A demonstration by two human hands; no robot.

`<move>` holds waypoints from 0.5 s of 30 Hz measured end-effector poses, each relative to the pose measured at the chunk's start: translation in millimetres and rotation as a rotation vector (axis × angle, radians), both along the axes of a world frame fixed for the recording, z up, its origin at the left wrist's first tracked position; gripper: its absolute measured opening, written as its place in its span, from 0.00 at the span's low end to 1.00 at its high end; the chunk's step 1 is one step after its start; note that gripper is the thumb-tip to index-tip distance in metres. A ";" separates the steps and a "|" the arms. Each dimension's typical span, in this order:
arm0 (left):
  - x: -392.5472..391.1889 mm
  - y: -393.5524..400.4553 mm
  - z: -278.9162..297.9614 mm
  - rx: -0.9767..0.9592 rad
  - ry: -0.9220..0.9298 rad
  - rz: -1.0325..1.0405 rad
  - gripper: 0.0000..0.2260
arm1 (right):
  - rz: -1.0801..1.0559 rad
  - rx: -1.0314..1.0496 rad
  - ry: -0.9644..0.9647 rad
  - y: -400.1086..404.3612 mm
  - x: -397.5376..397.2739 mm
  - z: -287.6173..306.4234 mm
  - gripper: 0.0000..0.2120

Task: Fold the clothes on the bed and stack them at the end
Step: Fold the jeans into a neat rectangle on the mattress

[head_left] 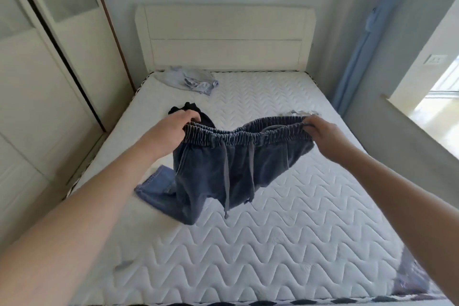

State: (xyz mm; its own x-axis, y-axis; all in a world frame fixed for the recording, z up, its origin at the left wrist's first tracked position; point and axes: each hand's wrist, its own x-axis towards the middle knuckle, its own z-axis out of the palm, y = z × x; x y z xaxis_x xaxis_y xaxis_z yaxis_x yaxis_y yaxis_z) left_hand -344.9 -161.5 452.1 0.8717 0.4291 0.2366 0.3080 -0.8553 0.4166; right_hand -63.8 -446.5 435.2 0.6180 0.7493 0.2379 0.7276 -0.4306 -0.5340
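Dark blue denim trousers (238,164) with an elastic waistband and grey drawstrings hang in the air over the middle of the white quilted mattress (285,243). My left hand (173,126) grips the waistband's left end and my right hand (323,131) grips its right end, stretching it level. The legs droop down and left, with a hem lying on the mattress. A black garment (186,109) lies behind my left hand. A pale grey-blue garment (191,79) is crumpled near the headboard. A light garment (295,113) peeks from behind the waistband at the right.
A white headboard (223,37) closes the far end. Wardrobe sliding doors (37,82) run along the left side. A blue curtain (357,57) and a window ledge (409,136) stand to the right. Greyish fabric (409,278) lies at the mattress's near right corner.
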 end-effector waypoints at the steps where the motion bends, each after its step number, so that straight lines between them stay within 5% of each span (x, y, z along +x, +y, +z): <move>1: 1.2 5.4 15.4 0.022 -0.031 0.006 0.23 | -0.005 0.041 -0.009 4.1 -0.6 15.2 0.05; 15: 41.8 45.5 262.7 0.282 -0.237 0.000 0.19 | -0.016 0.656 0.069 42.7 11.1 236.3 0.07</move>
State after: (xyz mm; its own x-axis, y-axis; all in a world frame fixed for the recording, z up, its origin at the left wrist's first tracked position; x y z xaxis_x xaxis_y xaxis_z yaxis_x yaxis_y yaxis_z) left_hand -303.1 -116.0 714.8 0.7784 0.3184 0.5410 0.2315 -0.9467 0.2240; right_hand -52.7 -403.8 671.5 0.6580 0.4530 0.6015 0.6783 -0.0098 -0.7347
